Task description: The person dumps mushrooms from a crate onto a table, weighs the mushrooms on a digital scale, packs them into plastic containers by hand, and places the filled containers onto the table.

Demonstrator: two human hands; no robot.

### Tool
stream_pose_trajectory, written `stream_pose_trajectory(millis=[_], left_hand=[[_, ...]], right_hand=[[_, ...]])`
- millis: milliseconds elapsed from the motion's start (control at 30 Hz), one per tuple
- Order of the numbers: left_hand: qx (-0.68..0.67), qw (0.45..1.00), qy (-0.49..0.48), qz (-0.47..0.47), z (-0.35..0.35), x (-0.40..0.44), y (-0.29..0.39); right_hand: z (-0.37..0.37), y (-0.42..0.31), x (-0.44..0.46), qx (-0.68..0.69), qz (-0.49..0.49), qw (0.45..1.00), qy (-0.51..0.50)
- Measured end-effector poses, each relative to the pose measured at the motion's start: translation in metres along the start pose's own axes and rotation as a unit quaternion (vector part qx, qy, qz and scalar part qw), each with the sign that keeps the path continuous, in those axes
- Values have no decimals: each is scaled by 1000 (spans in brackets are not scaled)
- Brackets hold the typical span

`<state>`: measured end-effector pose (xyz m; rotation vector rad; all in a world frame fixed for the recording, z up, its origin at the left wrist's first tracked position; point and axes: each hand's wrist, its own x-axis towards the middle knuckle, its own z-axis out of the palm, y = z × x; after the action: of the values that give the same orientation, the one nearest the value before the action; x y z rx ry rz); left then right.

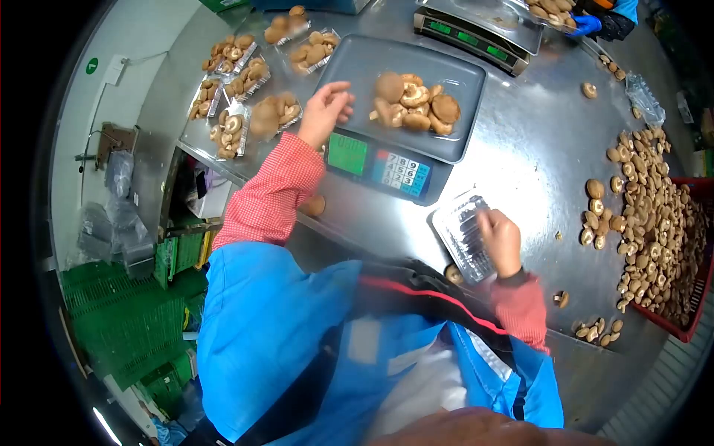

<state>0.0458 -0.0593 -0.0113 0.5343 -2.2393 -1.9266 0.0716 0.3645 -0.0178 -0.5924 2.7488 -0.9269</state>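
Observation:
My left hand (326,111) is over the left edge of the grey scale tray (349,70), its fingers apart and empty, near the green display. On that tray lies a clear pack heaped with brown mushrooms (416,104). In front of the scale's keypad (401,172), to the right, my right hand (500,236) grips the right side of an empty clear plastic tray (460,234) with its fingers closed. A mushroom (453,273) sits partly hidden beside that tray.
Several filled mushroom packs (229,132) stand at the left. A big mushroom pile (654,215) spills from a red crate (695,282) at the right. A second scale (468,37) is at the back, near a co-worker's blue-gloved hand (586,24). Loose mushrooms (595,210) lie on the metal table (528,149).

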Motion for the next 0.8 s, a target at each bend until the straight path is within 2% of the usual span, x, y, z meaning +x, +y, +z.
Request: stream_pose_trajectory(millis=[33,100,133,233,333,467,700,800], left_hand=[[44,999,-13,-4,1,-4,4],[132,990,-39,-19,7,-15,14],[203,977,-58,18,8,-12,11],[264,960,-94,-6,21,-3,9],[71,981,-99,-152,29,1,23],[-185,958,-83,-201,34,6,15],[-247,952,-40,-173,26,30,20],[-287,951,-49,-109,5,67,35]], right_hand=[[5,-5,-19,-11,0,999,-41],[20,-3,-48,-27,-73,996,-50],[25,-8,-57,-38,-101,993,-38],[34,-17,-67,-105,-110,988,-7],[34,-17,-68,-99,-118,988,-10],[25,-21,-69,-94,-113,988,-44],[35,-4,-72,-100,-157,982,-31],[29,-11,-71,-110,-137,983,-44]])
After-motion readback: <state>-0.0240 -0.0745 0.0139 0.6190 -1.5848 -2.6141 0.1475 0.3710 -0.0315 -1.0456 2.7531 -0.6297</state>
